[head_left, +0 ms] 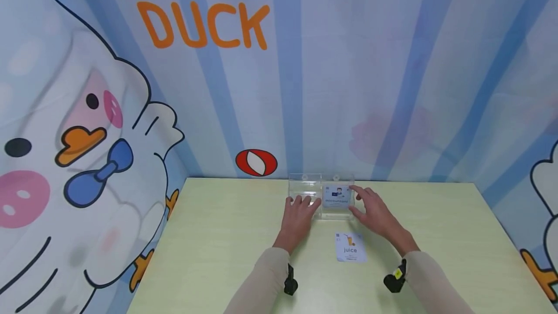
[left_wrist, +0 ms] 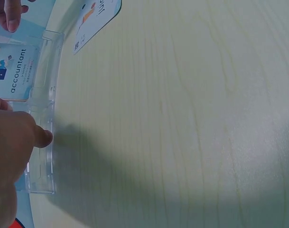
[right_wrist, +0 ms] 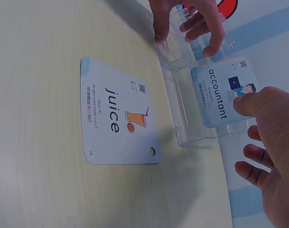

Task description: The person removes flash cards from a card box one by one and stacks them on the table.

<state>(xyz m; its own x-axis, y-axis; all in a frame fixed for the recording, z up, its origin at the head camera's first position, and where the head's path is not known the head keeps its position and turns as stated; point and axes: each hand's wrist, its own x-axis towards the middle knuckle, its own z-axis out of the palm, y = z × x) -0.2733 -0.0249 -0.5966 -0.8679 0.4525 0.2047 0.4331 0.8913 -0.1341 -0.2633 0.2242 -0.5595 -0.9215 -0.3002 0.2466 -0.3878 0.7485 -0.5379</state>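
A clear plastic holder (head_left: 305, 186) with two side-by-side compartments stands near the table's back edge. In its right compartment leans an "accountant" card (head_left: 336, 196), blue with a small figure. My left hand (head_left: 299, 214) grips the left part of the holder, thumb at its front and fingers curled over it. My right hand (head_left: 378, 214) is at the holder's right side. Its thumb (right_wrist: 248, 103) overlaps the card's face in the right wrist view, while the other fingers are spread apart from the card. A "juice" card (right_wrist: 116, 114) lies flat on the table in front of the holder.
The pale wood-grain table (head_left: 218, 241) ends at a blue striped backdrop (head_left: 331, 62) printed with a large duck and the word DUCK. Black wrist devices (head_left: 395, 281) sit at the cuffs of both light sleeves (head_left: 429, 280).
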